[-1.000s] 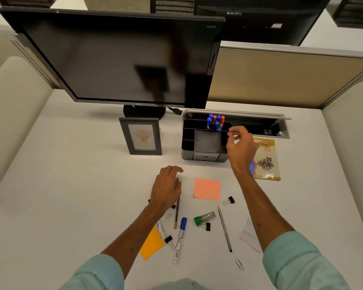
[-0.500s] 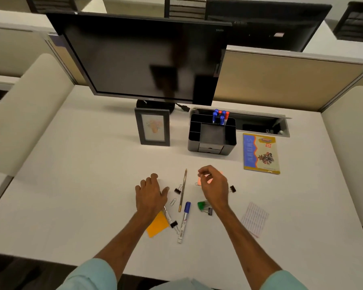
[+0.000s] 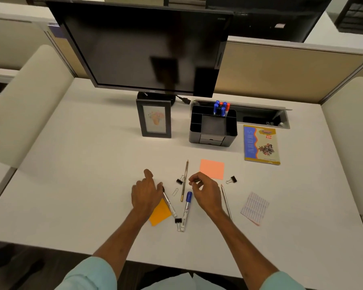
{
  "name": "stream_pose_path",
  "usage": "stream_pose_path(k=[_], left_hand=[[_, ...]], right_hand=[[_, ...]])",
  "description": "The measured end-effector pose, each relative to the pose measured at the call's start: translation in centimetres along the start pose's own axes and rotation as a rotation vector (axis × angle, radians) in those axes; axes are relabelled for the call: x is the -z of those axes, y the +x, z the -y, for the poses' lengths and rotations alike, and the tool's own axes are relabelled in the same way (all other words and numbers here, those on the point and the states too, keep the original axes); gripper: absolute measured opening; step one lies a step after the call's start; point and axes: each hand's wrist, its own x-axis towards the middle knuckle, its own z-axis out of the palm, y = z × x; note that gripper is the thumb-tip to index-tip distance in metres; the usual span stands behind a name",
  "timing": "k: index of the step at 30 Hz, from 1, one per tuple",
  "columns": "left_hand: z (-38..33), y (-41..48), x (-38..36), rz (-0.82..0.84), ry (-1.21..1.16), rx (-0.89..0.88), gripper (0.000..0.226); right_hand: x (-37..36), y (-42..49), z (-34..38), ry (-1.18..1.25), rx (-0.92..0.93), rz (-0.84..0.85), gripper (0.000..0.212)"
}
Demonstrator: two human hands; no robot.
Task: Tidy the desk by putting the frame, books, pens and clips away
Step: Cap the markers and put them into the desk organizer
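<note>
Well, three black binder clips point(image 3: 179, 181) point(image 3: 232, 179) point(image 3: 178, 220), two slim pencils point(image 3: 184, 176) point(image 3: 226, 204) and two white marker pens point(image 3: 169, 204) point(image 3: 186, 213) lie by my straight, empty left fingers point(image 3: 148, 174) and curled right fingers point(image 3: 194, 179), contents unclear.

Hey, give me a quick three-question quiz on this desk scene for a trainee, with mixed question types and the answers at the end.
1. True or false: the frame stands upright, left of the organizer.
2. Where does the book lie? A) inside the organizer B) flat on the desk, right of the organizer C) under the frame.
3. Fill in: the sticky note beside the left hand is ____.
Key: 1 true; 2 B; 3 orange.
</note>
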Motion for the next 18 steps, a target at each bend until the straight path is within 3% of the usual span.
stream_pose_path(k=[3, 9, 18], left_hand=[[-0.5, -0.6, 0.0, 0.059, -0.108, 0.02, 0.045], [-2.0, -0.8, -0.6, 0.098, -0.111, 0.008, 0.04], [-2.2, 1.2, 0.5, 0.062, -0.252, -0.006, 0.025]], right_hand=[[-0.7, 0.1, 0.7, 0.012, 0.001, 0.017, 0.016], [-1.0, 0.2, 1.5, 0.008, 0.029, 0.061, 0.016], [0.8, 2.2, 1.0, 0.105, -0.015, 0.049, 0.017]])
